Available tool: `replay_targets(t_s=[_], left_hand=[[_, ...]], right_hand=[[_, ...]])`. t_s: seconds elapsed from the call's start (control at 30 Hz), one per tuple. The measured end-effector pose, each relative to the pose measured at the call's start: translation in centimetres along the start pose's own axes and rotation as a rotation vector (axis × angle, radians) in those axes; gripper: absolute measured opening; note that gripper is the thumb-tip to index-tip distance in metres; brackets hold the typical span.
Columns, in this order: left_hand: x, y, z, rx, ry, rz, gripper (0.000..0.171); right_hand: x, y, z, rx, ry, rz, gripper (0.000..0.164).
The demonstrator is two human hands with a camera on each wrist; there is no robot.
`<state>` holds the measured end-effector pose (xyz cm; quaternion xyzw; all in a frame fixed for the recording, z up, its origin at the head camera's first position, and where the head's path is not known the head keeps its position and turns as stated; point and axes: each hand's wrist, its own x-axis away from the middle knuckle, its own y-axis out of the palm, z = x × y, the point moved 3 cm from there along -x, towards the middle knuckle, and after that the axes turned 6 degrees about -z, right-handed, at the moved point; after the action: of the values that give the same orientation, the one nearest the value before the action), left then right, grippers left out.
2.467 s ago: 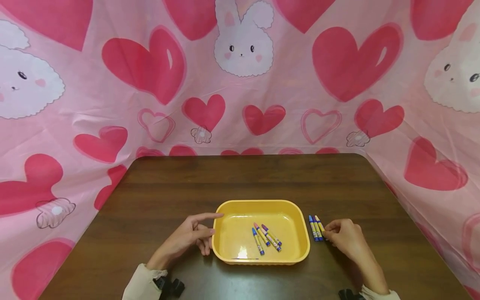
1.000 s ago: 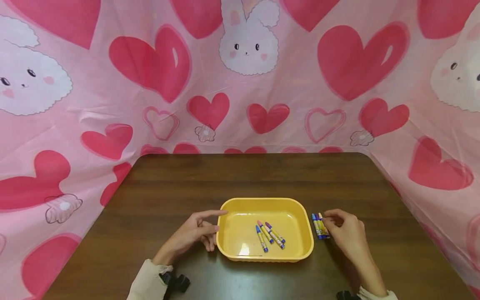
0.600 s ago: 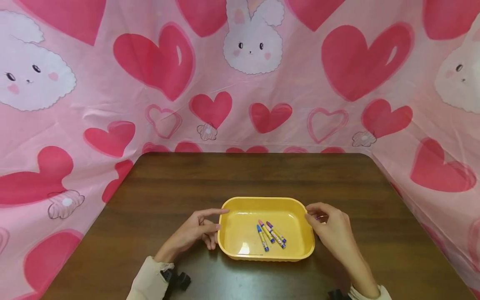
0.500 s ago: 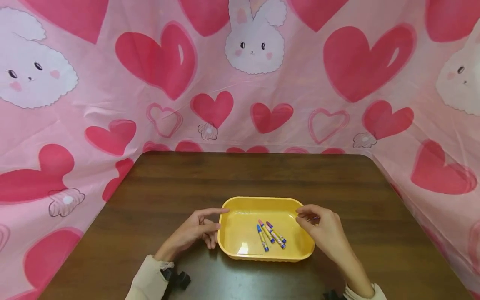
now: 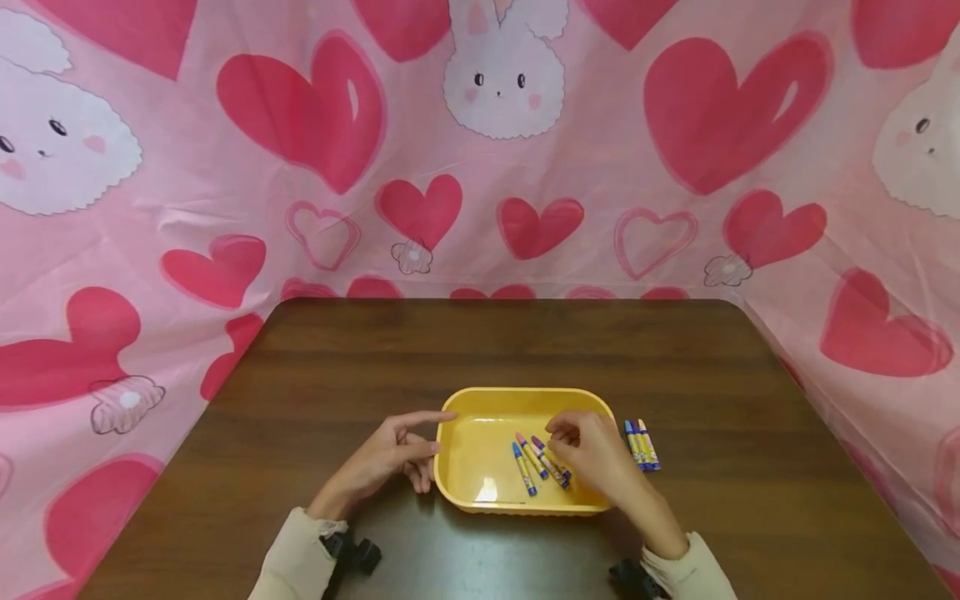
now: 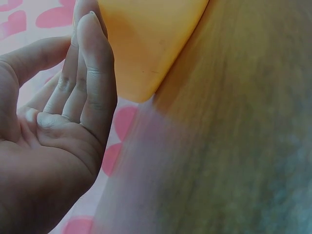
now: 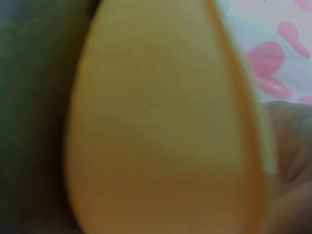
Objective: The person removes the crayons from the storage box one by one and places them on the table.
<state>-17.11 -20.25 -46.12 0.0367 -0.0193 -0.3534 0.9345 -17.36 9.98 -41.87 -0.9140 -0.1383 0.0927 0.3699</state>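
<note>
Crayons [image 5: 532, 456] lie in the yellow tray [image 5: 472, 458], mostly left of the right hand [image 5: 591, 450], long axes slanting far-left to near-right. That nearer hand's fingers are bent; any hold cannot be told. Left hand [image 5: 381, 458], index and thumb extended, grasps nothing at the left rim.

No text or number could be read anywhere; the printing on the crayon wrappers [image 5: 524, 470] was too small to decipher.
</note>
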Motion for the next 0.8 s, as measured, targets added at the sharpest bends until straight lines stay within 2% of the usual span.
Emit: replay_targets(t_s=[0.13,0.23,0.33,0.5,0.8], left_hand=[[0.0,-0.1,0.1,-0.013,-0.007,0.007,0.051],[0.0,-0.1,0.1,-0.017,-0.009,0.007,0.051],[0.0,-0.1,0.1,-0.017,-0.005,-0.004,0.051],[0.0,0.0,0.0,-0.009,-0.002,-0.011,0.051],[0.1,0.0,0.0,-0.018,0.001,-0.004,0.052]], right_hand=[[-0.2,1.5,0.4,0.103,-0.008,-0.008,0.012],[0.0,2.0,0.6,0.194,0.008,-0.007,0.014],[0.3,2.3,0.6,0.235,0.03,-0.034,0.013],[0.5,2.3,0.6,0.258,0.05,-0.067,0.013],[0.6,2.2,0.5,0.244,0.043,-0.058,0.012]])
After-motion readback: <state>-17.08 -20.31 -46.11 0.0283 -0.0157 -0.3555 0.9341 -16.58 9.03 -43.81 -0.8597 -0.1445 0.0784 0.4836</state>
